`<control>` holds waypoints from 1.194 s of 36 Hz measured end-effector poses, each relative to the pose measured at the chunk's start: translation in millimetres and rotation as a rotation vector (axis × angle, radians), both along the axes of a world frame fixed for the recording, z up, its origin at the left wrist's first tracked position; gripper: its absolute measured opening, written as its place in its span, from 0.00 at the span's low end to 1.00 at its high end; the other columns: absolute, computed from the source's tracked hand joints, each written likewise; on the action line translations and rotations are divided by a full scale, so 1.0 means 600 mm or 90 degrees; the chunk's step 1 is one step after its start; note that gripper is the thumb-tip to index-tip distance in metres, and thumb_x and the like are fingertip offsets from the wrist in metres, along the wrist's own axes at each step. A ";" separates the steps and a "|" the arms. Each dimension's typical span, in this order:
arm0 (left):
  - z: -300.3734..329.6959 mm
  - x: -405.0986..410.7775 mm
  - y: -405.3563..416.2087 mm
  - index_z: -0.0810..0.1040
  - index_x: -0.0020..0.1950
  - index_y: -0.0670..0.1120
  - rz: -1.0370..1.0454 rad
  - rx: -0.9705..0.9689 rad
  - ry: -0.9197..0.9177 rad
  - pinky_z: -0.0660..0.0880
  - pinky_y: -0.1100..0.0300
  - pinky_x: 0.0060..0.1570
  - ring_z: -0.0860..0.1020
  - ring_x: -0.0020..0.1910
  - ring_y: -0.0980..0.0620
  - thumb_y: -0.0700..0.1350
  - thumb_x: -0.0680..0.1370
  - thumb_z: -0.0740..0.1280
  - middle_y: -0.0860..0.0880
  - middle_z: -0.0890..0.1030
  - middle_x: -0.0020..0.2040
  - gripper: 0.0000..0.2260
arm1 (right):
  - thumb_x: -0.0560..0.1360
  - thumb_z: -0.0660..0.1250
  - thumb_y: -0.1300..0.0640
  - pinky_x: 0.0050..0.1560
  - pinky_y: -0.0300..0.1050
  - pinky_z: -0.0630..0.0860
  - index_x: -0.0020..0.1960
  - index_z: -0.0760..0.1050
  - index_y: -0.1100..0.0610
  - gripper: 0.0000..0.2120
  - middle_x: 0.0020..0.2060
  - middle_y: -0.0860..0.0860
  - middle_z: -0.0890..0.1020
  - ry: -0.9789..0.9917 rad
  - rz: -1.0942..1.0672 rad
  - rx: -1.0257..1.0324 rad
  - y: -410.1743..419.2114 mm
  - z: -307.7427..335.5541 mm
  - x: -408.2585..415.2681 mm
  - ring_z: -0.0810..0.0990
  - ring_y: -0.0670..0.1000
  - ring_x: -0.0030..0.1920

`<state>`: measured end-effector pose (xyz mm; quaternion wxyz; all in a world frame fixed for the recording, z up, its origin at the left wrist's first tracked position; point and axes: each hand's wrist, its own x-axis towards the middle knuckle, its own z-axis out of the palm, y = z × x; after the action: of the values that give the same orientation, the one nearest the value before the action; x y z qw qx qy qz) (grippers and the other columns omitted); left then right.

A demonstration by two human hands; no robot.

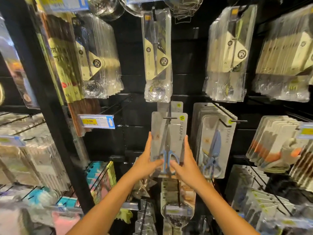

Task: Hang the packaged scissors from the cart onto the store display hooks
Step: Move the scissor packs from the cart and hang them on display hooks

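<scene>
A grey card pack of blue-handled scissors (169,133) hangs at the centre of the dark display wall, its top slot on a black hook (169,118). My left hand (147,160) holds the pack's left edge, thumb lying across the front near the handles. My right hand (184,163) holds the right edge the same way. Another card (177,106) shows behind it on the same hook. To the right, a row of several identical scissors packs (213,146) hangs on a neighbouring hook (227,114).
Packaged spoons and ladles (157,53) hang above, more (227,53) at upper right. A yellow price tag (96,122) sticks out at left on a bare hook. A black upright post (50,107) divides the shelving. Packs with orange parts (274,150) hang at right.
</scene>
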<state>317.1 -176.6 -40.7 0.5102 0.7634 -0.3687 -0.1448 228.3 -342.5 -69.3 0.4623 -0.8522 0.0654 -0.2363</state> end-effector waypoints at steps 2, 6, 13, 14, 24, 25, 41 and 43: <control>0.009 0.014 -0.013 0.29 0.78 0.62 0.007 0.010 0.013 0.65 0.54 0.74 0.65 0.76 0.56 0.50 0.78 0.73 0.53 0.59 0.81 0.51 | 0.80 0.67 0.53 0.63 0.36 0.66 0.78 0.28 0.42 0.49 0.80 0.46 0.54 0.012 -0.011 0.011 -0.003 0.005 0.020 0.62 0.40 0.68; 0.021 0.051 -0.038 0.30 0.80 0.58 -0.005 0.040 0.049 0.64 0.55 0.73 0.65 0.76 0.53 0.46 0.79 0.72 0.51 0.60 0.80 0.51 | 0.80 0.67 0.54 0.60 0.37 0.65 0.79 0.29 0.44 0.49 0.80 0.49 0.55 0.037 -0.049 0.005 -0.019 0.016 0.051 0.65 0.48 0.72; 0.033 0.125 -0.079 0.33 0.81 0.59 -0.001 0.086 0.124 0.69 0.43 0.73 0.72 0.73 0.45 0.47 0.78 0.73 0.44 0.67 0.78 0.51 | 0.76 0.71 0.53 0.63 0.43 0.70 0.81 0.36 0.44 0.50 0.77 0.52 0.62 0.080 -0.118 0.013 -0.043 0.031 0.105 0.69 0.55 0.72; 0.035 0.128 -0.084 0.32 0.81 0.59 0.001 0.085 0.130 0.68 0.43 0.73 0.70 0.75 0.45 0.46 0.78 0.73 0.45 0.64 0.80 0.51 | 0.75 0.72 0.52 0.65 0.45 0.71 0.81 0.36 0.44 0.51 0.76 0.52 0.63 0.087 -0.123 0.014 -0.047 0.031 0.112 0.70 0.56 0.71; 0.021 0.167 -0.105 0.41 0.82 0.56 0.034 0.052 0.079 0.67 0.48 0.74 0.68 0.76 0.46 0.40 0.78 0.73 0.45 0.64 0.79 0.47 | 0.76 0.70 0.55 0.74 0.54 0.67 0.82 0.41 0.46 0.47 0.74 0.58 0.63 0.134 -0.155 0.035 -0.061 0.041 0.142 0.69 0.60 0.73; 0.015 0.170 -0.102 0.43 0.83 0.56 0.038 0.053 0.069 0.66 0.51 0.74 0.67 0.76 0.47 0.39 0.78 0.73 0.47 0.63 0.80 0.47 | 0.77 0.69 0.55 0.74 0.53 0.65 0.82 0.40 0.47 0.47 0.75 0.57 0.60 0.137 -0.153 0.036 -0.060 0.036 0.140 0.67 0.59 0.74; -0.090 0.097 0.055 0.51 0.82 0.58 0.033 0.263 -0.319 0.50 0.48 0.81 0.48 0.83 0.47 0.50 0.81 0.67 0.49 0.53 0.83 0.34 | 0.79 0.68 0.51 0.75 0.47 0.64 0.79 0.62 0.50 0.30 0.76 0.49 0.67 0.245 0.093 -0.237 -0.007 -0.020 0.036 0.65 0.50 0.76; -0.104 0.080 0.092 0.51 0.82 0.59 0.042 0.285 -0.364 0.52 0.46 0.80 0.48 0.83 0.48 0.53 0.82 0.66 0.51 0.53 0.83 0.33 | 0.80 0.67 0.51 0.77 0.48 0.61 0.79 0.62 0.50 0.29 0.76 0.48 0.65 0.234 0.138 -0.285 0.007 -0.023 0.021 0.62 0.49 0.77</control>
<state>365.3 -121.6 -103.0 0.2109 0.8773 -0.4309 0.0142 241.2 -338.0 -83.1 0.2661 -0.9633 0.0026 -0.0360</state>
